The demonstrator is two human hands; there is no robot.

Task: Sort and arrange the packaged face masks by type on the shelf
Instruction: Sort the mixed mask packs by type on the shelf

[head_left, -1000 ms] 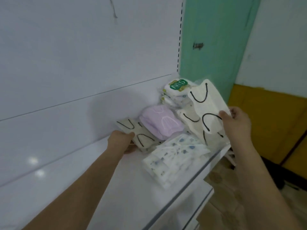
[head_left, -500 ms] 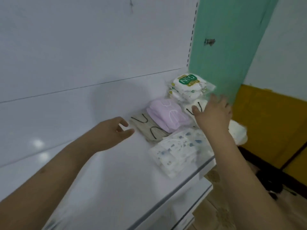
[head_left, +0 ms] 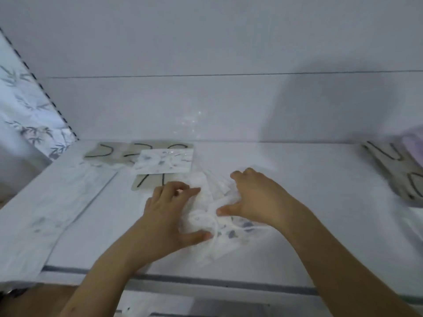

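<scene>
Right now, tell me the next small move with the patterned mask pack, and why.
Probably slide the patterned mask pack, held between left hand and right hand, back-left onto the matching patterned pack; same blue-speckled print, so they likely belong together.

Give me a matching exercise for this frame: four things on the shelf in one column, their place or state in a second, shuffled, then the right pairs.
Things:
1. patterned mask packet
2. flat patterned packet
3. grey packets with black loops
4. lilac packet

Places or states:
A. at the far right edge, partly cut off
B. under both hands, the left hand and right hand
C. lying on grey packets, back left
D. right side, beside the lilac one

Pairs: 1-B, 2-C, 3-D, 4-A
</scene>
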